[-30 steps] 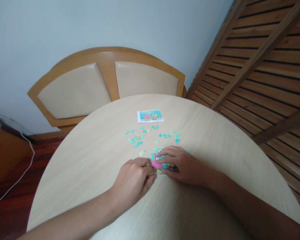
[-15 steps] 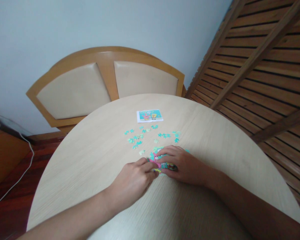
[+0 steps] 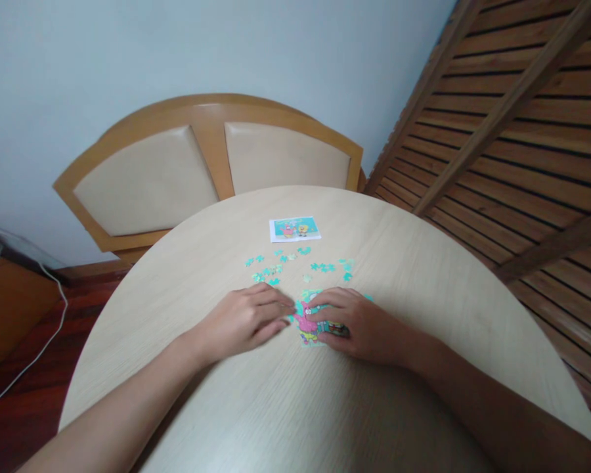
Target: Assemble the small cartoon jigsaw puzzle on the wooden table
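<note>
A partly joined jigsaw (image 3: 307,322) with a pink figure on teal lies on the round table (image 3: 187,309). My right hand (image 3: 362,323) rests flat on its right side, fingers stretched out and pressing the pieces down. My left hand (image 3: 241,316) lies open on the table just left of the jigsaw, fingertips reaching toward its upper left edge near a loose piece. Several loose teal pieces (image 3: 276,268) are scattered beyond both hands. A small reference picture (image 3: 294,229) lies farther back.
A wooden bench back with beige cushions (image 3: 207,164) curves behind the table. Slatted wooden panels (image 3: 512,131) lean at the right. A white cable (image 3: 54,315) runs over the dark floor at the left.
My left hand has moved up and to the left, off the jigsaw's lower left edge, and its fingers have opened flat. My right hand has stayed on the jigsaw.
</note>
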A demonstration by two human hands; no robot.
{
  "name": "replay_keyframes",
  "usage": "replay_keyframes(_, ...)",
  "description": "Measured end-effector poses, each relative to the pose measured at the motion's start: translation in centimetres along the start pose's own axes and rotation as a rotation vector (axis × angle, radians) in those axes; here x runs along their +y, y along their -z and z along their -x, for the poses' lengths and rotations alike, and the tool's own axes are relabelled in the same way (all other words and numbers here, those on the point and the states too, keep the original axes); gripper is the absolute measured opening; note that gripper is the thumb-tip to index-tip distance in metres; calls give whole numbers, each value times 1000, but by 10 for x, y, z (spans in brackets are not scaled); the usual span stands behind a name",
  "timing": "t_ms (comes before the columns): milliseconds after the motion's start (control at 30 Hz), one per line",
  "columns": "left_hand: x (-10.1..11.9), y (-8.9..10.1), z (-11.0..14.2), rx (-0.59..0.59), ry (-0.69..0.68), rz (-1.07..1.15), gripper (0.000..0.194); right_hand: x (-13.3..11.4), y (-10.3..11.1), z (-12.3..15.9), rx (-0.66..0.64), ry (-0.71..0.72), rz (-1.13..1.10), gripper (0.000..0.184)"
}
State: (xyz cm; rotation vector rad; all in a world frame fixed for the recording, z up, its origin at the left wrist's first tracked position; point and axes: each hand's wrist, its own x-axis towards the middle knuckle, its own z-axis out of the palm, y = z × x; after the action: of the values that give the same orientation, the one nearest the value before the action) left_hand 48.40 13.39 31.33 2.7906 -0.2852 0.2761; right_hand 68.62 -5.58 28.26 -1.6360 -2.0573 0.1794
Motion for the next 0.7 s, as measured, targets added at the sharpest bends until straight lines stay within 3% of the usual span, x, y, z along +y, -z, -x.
replay_keyframes(200, -10, -13, -3, -44, -101, 66, 34, -1, 2, 0, -25, -19, -3, 27)
replay_keyframes(500, -9, -10, -4, -94, -114, 69, 33, 0, 2, 0, -13, -16, -23, 26)
replay_keyframes(600, -10, -12, -3, -98, -109, 69, 33, 5, 5, -2, 27, -14, -57, 18)
replay_keyframes(700, -11, -14, -2, -97, -102, 67, 35, 17, 9, -4, 146, -134, 9, 15)
